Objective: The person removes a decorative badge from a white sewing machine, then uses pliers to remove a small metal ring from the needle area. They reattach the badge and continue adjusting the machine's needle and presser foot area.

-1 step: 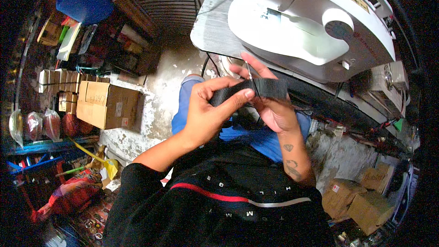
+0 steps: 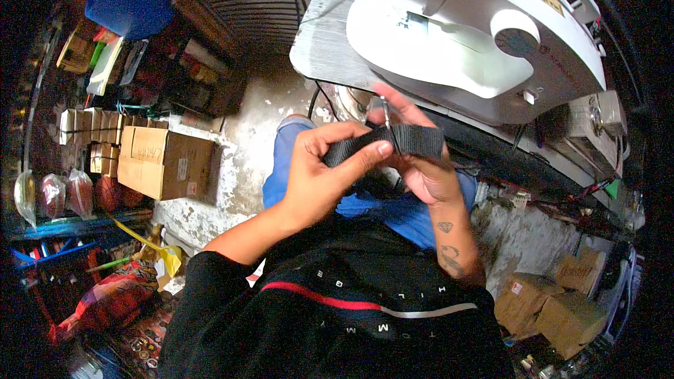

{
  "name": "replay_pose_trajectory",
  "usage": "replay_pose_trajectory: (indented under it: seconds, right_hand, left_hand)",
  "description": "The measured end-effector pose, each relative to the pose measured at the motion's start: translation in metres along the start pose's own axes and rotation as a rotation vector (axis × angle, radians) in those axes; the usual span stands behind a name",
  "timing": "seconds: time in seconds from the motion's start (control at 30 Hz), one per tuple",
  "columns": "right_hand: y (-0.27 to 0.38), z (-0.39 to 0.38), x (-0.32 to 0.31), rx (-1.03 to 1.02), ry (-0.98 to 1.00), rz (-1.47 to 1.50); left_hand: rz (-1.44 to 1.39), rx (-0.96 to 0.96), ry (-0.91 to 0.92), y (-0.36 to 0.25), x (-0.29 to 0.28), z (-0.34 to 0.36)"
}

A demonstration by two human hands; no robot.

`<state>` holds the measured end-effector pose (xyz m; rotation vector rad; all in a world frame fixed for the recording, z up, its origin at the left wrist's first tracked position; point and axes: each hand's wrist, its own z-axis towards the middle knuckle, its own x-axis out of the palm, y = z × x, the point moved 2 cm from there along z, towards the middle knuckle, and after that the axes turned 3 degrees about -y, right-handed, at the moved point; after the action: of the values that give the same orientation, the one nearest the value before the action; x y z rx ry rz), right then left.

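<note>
A band of black webbing strap [image 2: 421, 142] is stretched between my two hands above my lap. My left hand [image 2: 316, 165] is closed on it, thumb pressed along the near edge. A thin metal piece [image 2: 386, 116], perhaps a ring or buckle, stands up from the strap's middle; its exact shape is unclear. My right hand [image 2: 432, 179] wraps round the other end from below, its upper fingers raised and blurred behind the metal piece. The strap hides part of the right hand's grip. Just beyond my hands is a white sewing machine [image 2: 477, 49].
The machine stands on a grey-topped table [image 2: 326, 31], whose front edge lies close to my right fingers. A black cable [image 2: 314, 102] hangs below that edge. Cardboard boxes stand at left [image 2: 165, 161] and at lower right [image 2: 572, 319]. A yellow scoop-like thing [image 2: 170, 256] lies at left.
The strap and metal piece have shifted slightly, and the fingers of my right hand have moved a little. My left hand keeps its grip.
</note>
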<state>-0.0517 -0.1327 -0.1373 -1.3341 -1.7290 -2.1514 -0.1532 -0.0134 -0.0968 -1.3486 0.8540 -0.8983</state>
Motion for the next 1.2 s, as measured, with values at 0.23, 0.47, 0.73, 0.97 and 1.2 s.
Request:
replay_pose_trajectory:
  seconds: [0.23,0.47,0.73,0.97,1.2]
  right_hand:
    - [0.026,-0.036,-0.022,0.043,-0.075,-0.088]
    - [0.042,-0.062,-0.029,-0.071,-0.098,-0.095]
    - [0.057,-0.085,-0.018,-0.307,-0.106,-0.328]
    - [0.08,-0.106,0.015,-0.259,0.305,-1.291]
    - [0.065,-0.127,0.037,-0.277,0.509,-1.698]
  left_hand:
    - [0.079,-0.01,0.187,-0.004,0.019,-0.003]
    - [0.388,0.118,0.319,-0.012,0.026,0.0]
    - [0.391,0.452,0.224,0.003,0.021,0.008]
    - [-0.61,-0.792,0.704,0.032,0.014,-0.034]
    - [-0.804,-0.813,0.653,0.045,0.037,-0.04]
